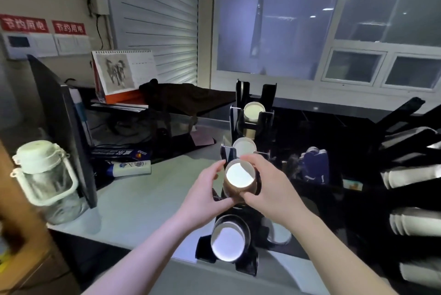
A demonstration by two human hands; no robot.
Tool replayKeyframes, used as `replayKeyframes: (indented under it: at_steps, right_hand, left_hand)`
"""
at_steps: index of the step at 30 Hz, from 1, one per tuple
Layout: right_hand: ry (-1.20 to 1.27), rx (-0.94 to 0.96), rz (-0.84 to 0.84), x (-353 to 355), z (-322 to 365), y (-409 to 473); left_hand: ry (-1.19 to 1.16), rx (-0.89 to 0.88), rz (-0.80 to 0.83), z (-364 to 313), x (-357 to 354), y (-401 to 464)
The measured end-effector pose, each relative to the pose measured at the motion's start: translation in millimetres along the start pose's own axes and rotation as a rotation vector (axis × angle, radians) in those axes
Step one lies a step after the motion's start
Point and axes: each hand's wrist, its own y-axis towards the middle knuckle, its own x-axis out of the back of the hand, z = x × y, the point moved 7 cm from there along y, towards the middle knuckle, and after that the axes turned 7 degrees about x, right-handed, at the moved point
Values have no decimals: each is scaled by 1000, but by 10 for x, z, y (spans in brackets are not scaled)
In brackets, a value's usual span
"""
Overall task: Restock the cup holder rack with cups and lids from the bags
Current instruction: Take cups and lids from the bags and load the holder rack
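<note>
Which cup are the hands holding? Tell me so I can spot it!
Find the tall black cup holder rack on the counter. Third slot from the back sits the brown paper cup, gripped by the left hand and right hand; its neighbours sit untouched.

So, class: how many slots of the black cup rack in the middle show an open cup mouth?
4. Top slot, second slot, third, held by both hands, left hand, right hand, and bottom slot. Stacked cups behind each are hidden.
</note>
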Motion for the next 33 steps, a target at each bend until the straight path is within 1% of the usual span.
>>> replayKeyframes:
  at_steps: [3, 5, 7, 10, 12, 16, 19, 23, 28, 33]
  right_hand:
    - [-17, -38, -12, -77, -68, 2]
    - [-85, -45, -15, -105, -45, 20]
    - [-156, -54, -11, -122, -19, 28]
    - [-229, -81, -8, -94, -24, 23]
    - [-235, -119, 12, -64, -50, 4]
    - [-78, -178, 48, -67, -76, -81]
    - [-61, -194, -4, -46, -87, -139]
    - [-70, -253, -186, 93, -167, -236]
    - [-108, -215, -134, -2, -86, -177]
    - [-177, -241, -137, 13, -82, -83]
  left_hand:
    - [-33, 140, 96, 204, -51, -58]
    - [-149, 231, 210, 292, -147, -123]
    - [-266, 277, 256, 316, -222, -175]
    - [-306, 270, 246, 300, -325, -176]
    - [-300, 259, 239, 292, -380, -168]
    - [-311, 262, 276, 288, -392, -172]
    - [-307, 273, 293, 296, -391, -168]
    - [-268, 321, 272, 352, -384, -180]
    - [-259, 323, 273, 332, -381, -183]
    - [-226, 288, 267, 247, -313, -214]
